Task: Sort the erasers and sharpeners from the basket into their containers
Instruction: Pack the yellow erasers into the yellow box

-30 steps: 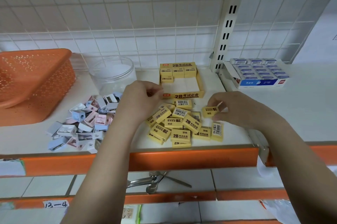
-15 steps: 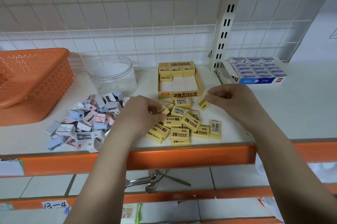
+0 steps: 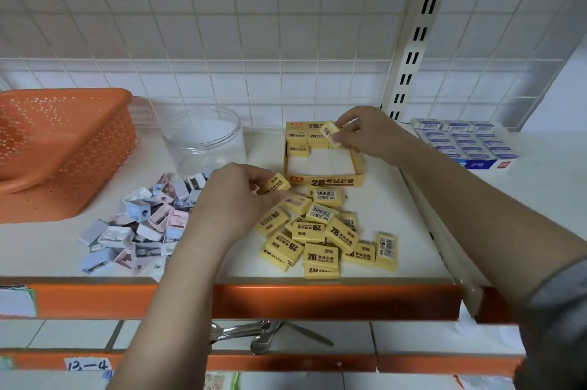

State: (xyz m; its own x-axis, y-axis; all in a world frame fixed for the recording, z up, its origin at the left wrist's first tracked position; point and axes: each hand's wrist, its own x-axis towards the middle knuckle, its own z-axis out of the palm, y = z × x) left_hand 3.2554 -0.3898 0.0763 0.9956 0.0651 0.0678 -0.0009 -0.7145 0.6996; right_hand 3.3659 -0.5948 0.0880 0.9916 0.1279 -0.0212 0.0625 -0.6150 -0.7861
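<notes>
Fingers and fingers each pinching a yellow eraser, white shelf, orange lip, wire-grid backing

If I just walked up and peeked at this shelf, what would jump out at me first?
Probably the heap of yellow rectangular erasers in the middle of the white shelf, with the right hand holding one over the yellow cardboard eraser box behind it, and the left hand pinching another. To the left lies a jumble of pastel plastic sharpeners, with a big orange perforated plastic basket at the far left.
</notes>
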